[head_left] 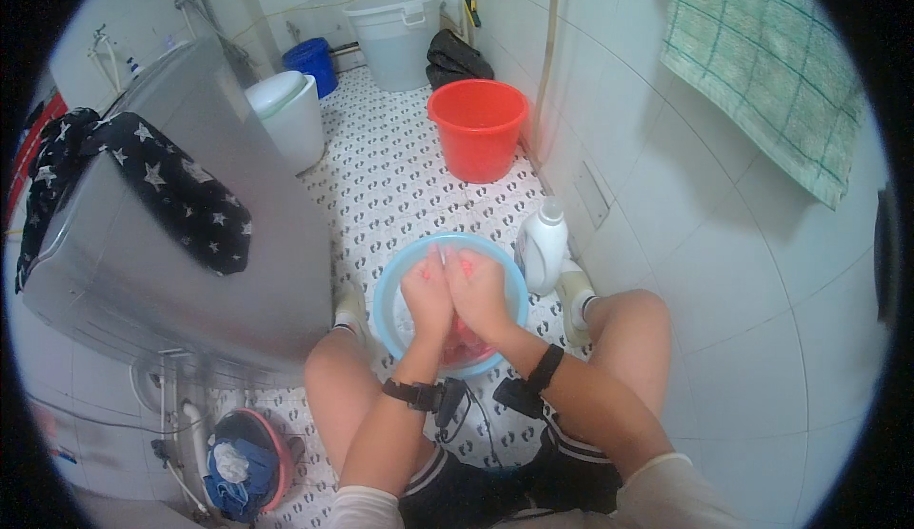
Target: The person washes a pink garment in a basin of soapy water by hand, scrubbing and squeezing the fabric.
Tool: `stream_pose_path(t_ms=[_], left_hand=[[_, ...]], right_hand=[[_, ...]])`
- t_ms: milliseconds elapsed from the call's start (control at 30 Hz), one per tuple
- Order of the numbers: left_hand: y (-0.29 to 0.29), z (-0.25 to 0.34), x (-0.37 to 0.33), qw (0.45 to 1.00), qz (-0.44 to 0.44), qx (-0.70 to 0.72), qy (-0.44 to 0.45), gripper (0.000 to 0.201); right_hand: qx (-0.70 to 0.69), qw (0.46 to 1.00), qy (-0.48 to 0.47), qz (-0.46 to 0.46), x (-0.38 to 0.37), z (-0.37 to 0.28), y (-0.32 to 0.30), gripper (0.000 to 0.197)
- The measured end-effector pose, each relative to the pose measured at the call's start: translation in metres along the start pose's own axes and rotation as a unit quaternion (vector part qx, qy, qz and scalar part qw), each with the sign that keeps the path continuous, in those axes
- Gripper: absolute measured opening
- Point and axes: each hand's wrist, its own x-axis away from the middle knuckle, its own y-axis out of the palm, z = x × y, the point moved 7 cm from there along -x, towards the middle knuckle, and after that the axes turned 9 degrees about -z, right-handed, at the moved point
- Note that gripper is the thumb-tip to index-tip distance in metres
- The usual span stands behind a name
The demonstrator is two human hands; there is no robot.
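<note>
beside the blue basin stands a white bottle, red bucket beyond.

A red bucket is standing at upper centre of the frame. A green checked towel is hanging at upper right; a black starred cloth is draping over a grey appliance at left.

Your left hand and right hand hide whatever lies between their fingers. Your forearms cover parts of the round light-blue plastic basin's near rim; the crumpled red cloth shows only between them. Above, the picture's edge crops the green checked towel. The white plastic bottle partly covers your pale right shoe.
</note>
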Motion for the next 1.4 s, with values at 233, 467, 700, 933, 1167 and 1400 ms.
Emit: stream_pose_path(t_ms=[233,467,700,933,1167,1400], left_hand=[[-0.001,0.006,0.005,0.999,0.013,0.02,0.031,0.051],[0.009,0.011,0.012,0.998,-0.007,0.043,0.04,0.052],[0.001,0.008,0.005,0.998,0.016,0.061,0.017,0.048],[-0.003,-0.001,-0.005,0.995,0.001,0.096,-0.006,0.048],[0.0,0.017,0.002,0.999,-0.015,0.037,0.018,0.047],[0.009,0.007,0.006,0.999,-0.02,0.012,0.046,0.049]], right_hand=[[-0.052,0.998,0.02,0.008,-0.003,0.002,-0.008,0.036],[-0.003,1.0,0.021,0.016,-0.008,0.009,-0.011,0.035],[0.022,0.999,-0.023,0.035,-0.002,-0.01,-0.008,0.037],[0.019,0.999,-0.048,-0.002,0.0,-0.015,-0.001,0.037],[-0.01,1.0,0.006,0.028,0.0,-0.01,-0.011,0.041],[-0.031,0.999,0.025,0.026,-0.007,0.004,-0.01,0.037]])
